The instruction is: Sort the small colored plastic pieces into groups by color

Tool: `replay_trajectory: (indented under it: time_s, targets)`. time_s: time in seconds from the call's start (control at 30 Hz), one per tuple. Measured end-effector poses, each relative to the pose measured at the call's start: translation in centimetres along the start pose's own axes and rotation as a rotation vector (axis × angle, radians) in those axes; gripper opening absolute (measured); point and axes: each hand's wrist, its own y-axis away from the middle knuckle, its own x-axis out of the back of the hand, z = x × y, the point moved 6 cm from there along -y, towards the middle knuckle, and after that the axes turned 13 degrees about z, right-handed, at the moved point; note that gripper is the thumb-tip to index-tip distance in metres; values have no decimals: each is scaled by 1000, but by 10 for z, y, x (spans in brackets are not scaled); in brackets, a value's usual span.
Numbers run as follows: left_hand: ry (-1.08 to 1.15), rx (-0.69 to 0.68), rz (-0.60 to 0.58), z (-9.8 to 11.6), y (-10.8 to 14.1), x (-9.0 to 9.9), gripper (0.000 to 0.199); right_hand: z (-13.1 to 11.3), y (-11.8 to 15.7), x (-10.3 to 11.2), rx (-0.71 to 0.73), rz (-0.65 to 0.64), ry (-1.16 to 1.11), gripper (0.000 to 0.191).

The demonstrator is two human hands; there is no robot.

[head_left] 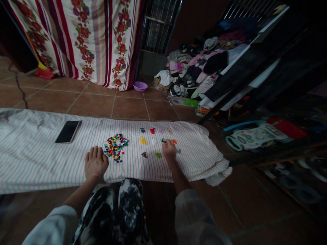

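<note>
A mixed pile of small coloured pieces (116,146) lies on the striped cloth (63,160). Just left of it my left hand (96,162) rests flat, holding nothing. To the right are small single-colour groups: dark grey (142,130), red (152,130), pink (160,131), yellow (143,140), white (153,141), orange (174,141), brown (144,154), light green (158,155) and grey-blue (178,151). My right hand (169,149) has its fingers pressed together at the dark green pieces (163,140); whether a piece is between the fingertips is too small to tell.
A black-screened phone (67,132) lies on the cloth's left part. Beyond the cloth, a purple basin (140,86) stands on the tiled floor near a floral curtain (102,44). Heaped clothes (196,68) fill the back right, with a rack (270,156) at the right.
</note>
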Motion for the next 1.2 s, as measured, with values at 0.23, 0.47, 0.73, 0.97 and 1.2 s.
replay_trajectory:
  time_s: [0.23,0.47,0.73,0.97,1.2]
  targets:
    - [1,-6,14,-1,0,-1,54,-92,48,-11,94,-214,-247,25]
    - [-17,-24,30,0,-2,-2,52,-166,111,-30,115,-486,-387,19]
    - [3,-25,37,-2,-1,-2,52,-189,130,-40,108,-531,-171,15]
    - [26,-7,25,0,-1,1,52,-189,129,-37,85,-531,-178,10]
    - [25,-4,12,2,-1,4,53,-187,128,-35,39,-521,-215,6]
